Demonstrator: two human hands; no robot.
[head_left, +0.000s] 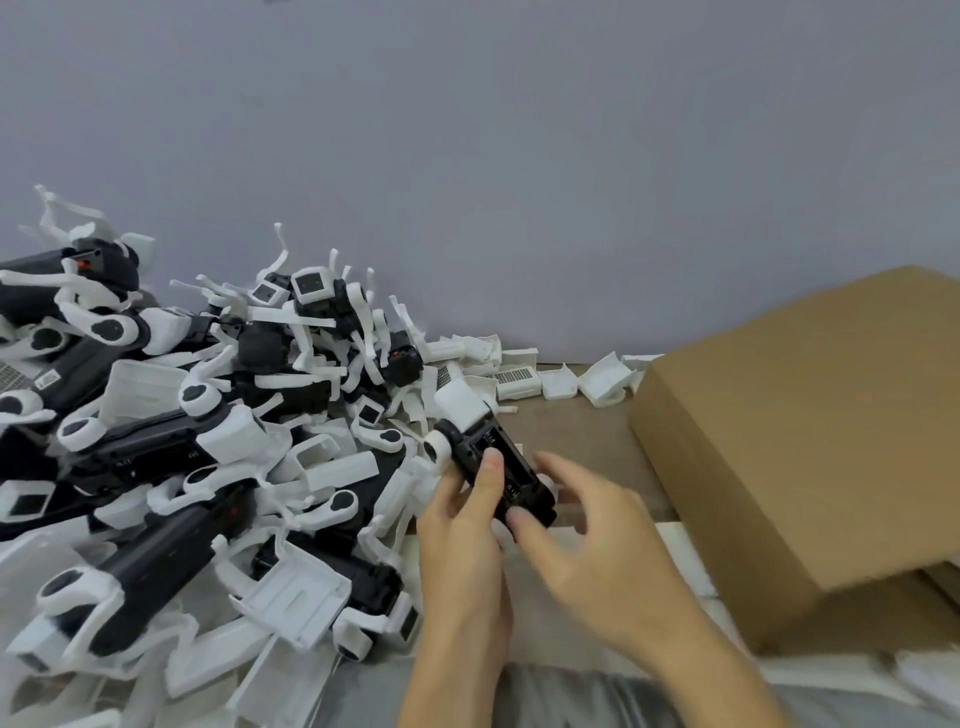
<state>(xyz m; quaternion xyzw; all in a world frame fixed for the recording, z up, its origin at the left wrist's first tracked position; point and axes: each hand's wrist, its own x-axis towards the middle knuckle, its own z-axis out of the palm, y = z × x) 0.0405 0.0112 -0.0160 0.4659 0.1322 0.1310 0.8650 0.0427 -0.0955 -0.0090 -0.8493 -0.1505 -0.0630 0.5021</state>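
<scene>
Left hand (467, 540): gripping the unit (501, 467). Thumb lies across its top face, fingers curl under from the left side.

Unit: black oblong body with white printed parts. A white cap (464, 402) sits on the far end and a white ring (438, 448) on the left flank. It is held above the tabletop (587, 436), tilted, with the far end pointing up and away from the hands.

Right hand (597, 535): fingers spread and loosely extended, not curled round anything. Forefinger tip is at the unit's near end, thumb just beside its right flank. The hand is motion-blurred, so firm contact cannot be confirmed.

Left of the hands: a large pile (208, 415) of similar black units tangled with white brackets and clips. It reaches up to the left hand, and its nearest white pieces are just beside the wrist.

Beyond the hands, along the wall (467, 156): a row of loose white shells (550, 382).

Right of the hands: a cardboard box (805, 426), closed side up, near the right hand but apart from it.

Below the wrists: grey fabric (597, 696).
</scene>
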